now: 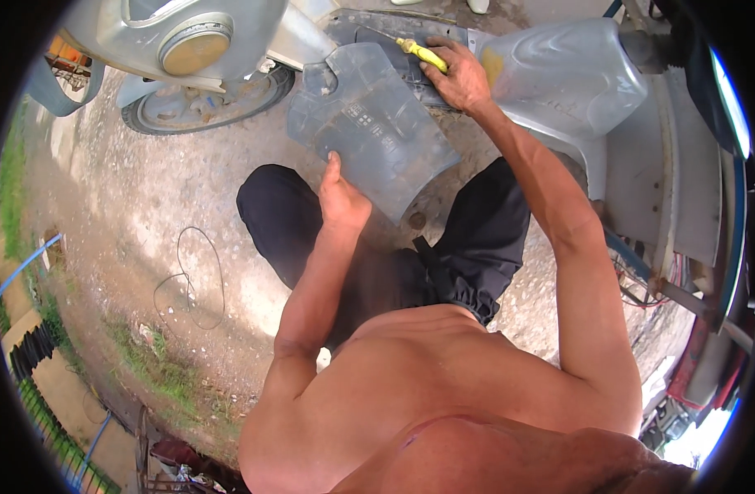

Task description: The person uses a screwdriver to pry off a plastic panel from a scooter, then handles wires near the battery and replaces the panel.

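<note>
Head view: the left hand [343, 198] grips the lower edge of a dusty grey plastic scooter panel [373, 132]. The right hand [460, 78] is clamped on a yellow-handled screwdriver [421, 53] at the panel's top edge.

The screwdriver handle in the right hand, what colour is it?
Yellow. The screwdriver handle shows best in the head view, gripped by the right hand.

Small pale label marks on grey panel [369, 136]; no pkgs, screens.

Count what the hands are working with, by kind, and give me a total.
Grey plastic scooter panel, left hand on its edge: 1
Yellow-handled screwdriver, in the right hand: 1
Total: 2
</note>
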A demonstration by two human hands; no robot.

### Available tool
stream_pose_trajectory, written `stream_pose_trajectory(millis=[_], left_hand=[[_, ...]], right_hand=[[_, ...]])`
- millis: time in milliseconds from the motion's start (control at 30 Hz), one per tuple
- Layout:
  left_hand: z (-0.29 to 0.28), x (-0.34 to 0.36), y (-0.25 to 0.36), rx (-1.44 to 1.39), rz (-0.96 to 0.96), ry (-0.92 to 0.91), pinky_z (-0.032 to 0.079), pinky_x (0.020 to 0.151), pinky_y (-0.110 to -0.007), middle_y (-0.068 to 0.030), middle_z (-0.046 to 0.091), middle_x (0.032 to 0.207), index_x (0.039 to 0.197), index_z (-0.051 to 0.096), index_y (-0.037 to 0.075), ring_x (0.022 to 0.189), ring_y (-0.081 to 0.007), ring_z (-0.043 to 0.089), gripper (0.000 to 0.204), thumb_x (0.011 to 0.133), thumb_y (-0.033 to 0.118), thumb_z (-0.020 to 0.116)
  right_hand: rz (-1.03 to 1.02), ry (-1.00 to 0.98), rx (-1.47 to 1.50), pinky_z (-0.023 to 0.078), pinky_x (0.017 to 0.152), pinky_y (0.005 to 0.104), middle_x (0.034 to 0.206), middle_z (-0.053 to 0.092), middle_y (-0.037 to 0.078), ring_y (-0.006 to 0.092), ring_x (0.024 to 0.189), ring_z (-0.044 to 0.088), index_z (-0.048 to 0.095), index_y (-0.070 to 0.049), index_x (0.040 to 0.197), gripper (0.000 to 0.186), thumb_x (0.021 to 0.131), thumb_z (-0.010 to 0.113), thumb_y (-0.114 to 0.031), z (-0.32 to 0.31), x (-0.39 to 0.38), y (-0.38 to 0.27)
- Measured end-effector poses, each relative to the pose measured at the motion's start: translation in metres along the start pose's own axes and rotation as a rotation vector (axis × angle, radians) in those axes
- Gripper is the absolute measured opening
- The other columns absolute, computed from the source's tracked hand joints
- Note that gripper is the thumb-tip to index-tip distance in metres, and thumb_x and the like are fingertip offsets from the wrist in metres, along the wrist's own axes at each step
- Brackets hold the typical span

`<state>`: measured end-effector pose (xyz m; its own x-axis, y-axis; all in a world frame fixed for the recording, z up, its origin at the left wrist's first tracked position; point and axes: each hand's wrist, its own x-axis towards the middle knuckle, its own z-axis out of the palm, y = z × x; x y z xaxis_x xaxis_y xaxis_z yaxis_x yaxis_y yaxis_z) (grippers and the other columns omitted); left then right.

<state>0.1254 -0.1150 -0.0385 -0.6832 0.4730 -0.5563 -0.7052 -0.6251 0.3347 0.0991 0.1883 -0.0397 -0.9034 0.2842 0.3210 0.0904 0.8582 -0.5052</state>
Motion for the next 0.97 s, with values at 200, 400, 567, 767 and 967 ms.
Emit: stream_pose_trajectory(millis=[200,400,567,767,967], left_hand=[[0.015,0.008,-0.021,-0.15,-0.049,0.01,0.04,0.114,-0.052,-0.0087,0.055,0.146,0.146,0.046,0.008,0.135,-0.0304,0.051,0.048,0.111,0.041,0.042],[0.047,0.014,-0.04,-0.116,-0.091,-0.054,0.04,0.112,-0.052,-0.0101,0.054,0.144,0.146,0.046,0.008,0.133,-0.0319,0.051,0.053,0.111,0.048,0.039],[0.035,0.021,-0.03,0.488,-0.309,0.005,0.051,0.08,-0.043,-0.0107,0.068,0.115,0.132,0.055,0.009,0.091,-0.0267,0.065,0.048,0.107,0.049,0.051],[0.041,0.027,-0.054,0.16,-0.128,-0.177,0.049,0.071,-0.037,-0.0072,0.07,0.104,0.125,0.06,0.009,0.077,-0.0208,0.063,0.043,0.105,0.047,0.056],[0.043,0.021,-0.031,-0.048,-0.114,-0.468,0.052,0.077,-0.039,-0.0053,0.07,0.108,0.129,0.059,0.011,0.079,-0.02,0.062,0.045,0.105,0.049,0.055]], right_hand=[[0.126,-0.012,0.103,0.047,0.106,0.0415,0.136,0.064,0.006,0.0311,0.124,0.06,0.071,-0.011,0.122,0.039,0.095,0.066,-0.038,-0.004,0.003,-0.005],[0.243,-0.081,0.23,0.046,0.107,0.0387,0.14,0.062,0.012,0.0325,0.126,0.06,0.067,-0.011,0.133,0.05,0.094,0.066,-0.042,-0.016,0.012,0.007],[0.472,-0.403,0.374,0.044,0.104,0.0341,0.127,0.069,0.014,0.024,0.118,0.062,0.063,-0.006,0.138,0.062,0.094,0.068,-0.05,-0.041,0.03,-0.007],[0.538,-0.365,0.429,0.047,0.098,0.035,0.121,0.071,0.011,0.0233,0.109,0.064,0.067,-0.008,0.135,0.061,0.092,0.07,-0.051,-0.031,0.038,0.026],[0.596,-0.516,0.533,0.044,0.107,0.0312,0.136,0.065,0.014,0.0212,0.121,0.06,0.066,-0.007,0.138,0.065,0.093,0.069,-0.054,-0.042,0.058,0.014]])
